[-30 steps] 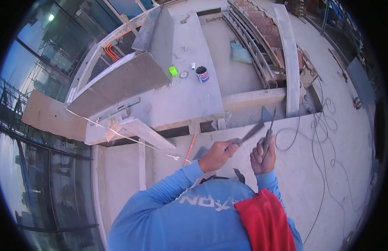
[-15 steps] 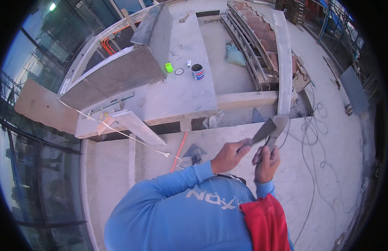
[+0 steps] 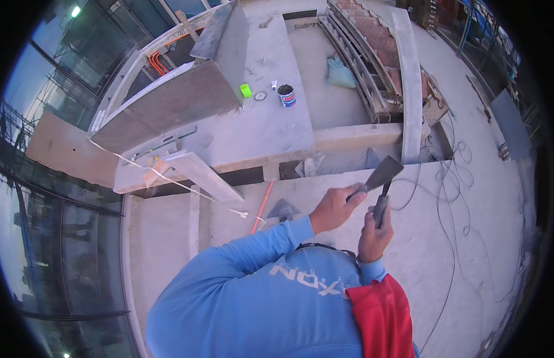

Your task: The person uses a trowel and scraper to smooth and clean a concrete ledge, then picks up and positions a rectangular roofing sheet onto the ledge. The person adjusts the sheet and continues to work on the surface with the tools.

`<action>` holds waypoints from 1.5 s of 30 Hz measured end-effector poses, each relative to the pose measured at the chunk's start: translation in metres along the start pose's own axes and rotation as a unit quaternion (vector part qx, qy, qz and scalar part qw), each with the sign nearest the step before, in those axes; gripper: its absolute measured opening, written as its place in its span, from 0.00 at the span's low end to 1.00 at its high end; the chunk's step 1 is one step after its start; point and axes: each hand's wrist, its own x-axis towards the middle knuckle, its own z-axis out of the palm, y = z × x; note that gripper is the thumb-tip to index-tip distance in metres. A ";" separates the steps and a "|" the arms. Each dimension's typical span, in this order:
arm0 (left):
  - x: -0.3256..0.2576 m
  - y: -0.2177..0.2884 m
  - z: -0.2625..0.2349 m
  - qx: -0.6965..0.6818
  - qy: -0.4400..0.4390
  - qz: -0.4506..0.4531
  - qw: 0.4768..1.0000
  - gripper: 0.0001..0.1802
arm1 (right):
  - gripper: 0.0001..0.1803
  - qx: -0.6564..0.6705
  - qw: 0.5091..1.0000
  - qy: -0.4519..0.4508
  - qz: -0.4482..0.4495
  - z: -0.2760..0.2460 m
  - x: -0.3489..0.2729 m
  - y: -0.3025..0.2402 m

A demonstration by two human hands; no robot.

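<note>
My left hand [image 3: 332,210] is closed round the handle of a putty knife [image 3: 384,173], whose wide grey blade points up and to the right. My right hand [image 3: 374,240] grips the dark handle of a second putty knife [image 3: 381,210], held nearly upright. Its blade shows only as a thin dark strip just below the first blade, and I cannot tell whether the two touch. Beyond my hands, an open tin [image 3: 287,99] with dark contents stands on the pale slab [image 3: 235,140]. Beside it are a small tube [image 3: 274,85], a round disc [image 3: 260,95] and a bright green cup [image 3: 246,90].
A leaning pale board [image 3: 205,177] and a taut white cord [image 3: 169,179] are at left, near an orange rod [image 3: 262,206]. Loose cable [image 3: 456,173] coils over the floor at right. A ladder [image 3: 354,65] lies beside a long pale beam [image 3: 406,89]. Glass panels [image 3: 89,256] line the left side.
The right putty knife's blade has turned from broad view to a thin strip beside the left one. Both hands keep their grips. The whole scene has shifted slightly to the right.
</note>
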 end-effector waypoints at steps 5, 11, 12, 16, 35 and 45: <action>-0.003 0.005 -0.009 0.051 -0.059 0.037 0.996 0.21 | 0.33 0.030 0.997 0.021 -0.063 0.002 0.005 0.000; 0.003 -0.002 -0.024 0.102 -0.095 -0.046 0.989 0.24 | 0.33 0.056 0.998 -0.013 -0.034 0.011 -0.002 0.012; 0.004 -0.003 -0.025 0.105 -0.089 -0.035 0.990 0.24 | 0.33 0.055 0.998 0.006 -0.040 0.009 -0.003 0.011; 0.009 -0.006 -0.023 0.096 -0.070 -0.062 0.991 0.25 | 0.33 0.035 0.996 -0.013 -0.084 0.011 0.009 0.007; 0.044 -0.018 -0.026 0.135 -0.007 -0.036 0.990 0.26 | 0.29 0.025 0.996 0.030 -0.074 -0.028 0.027 0.042; 0.016 -0.002 0.032 0.074 -0.080 0.050 0.993 0.25 | 0.23 0.161 0.987 0.026 -0.007 -0.049 0.016 -0.001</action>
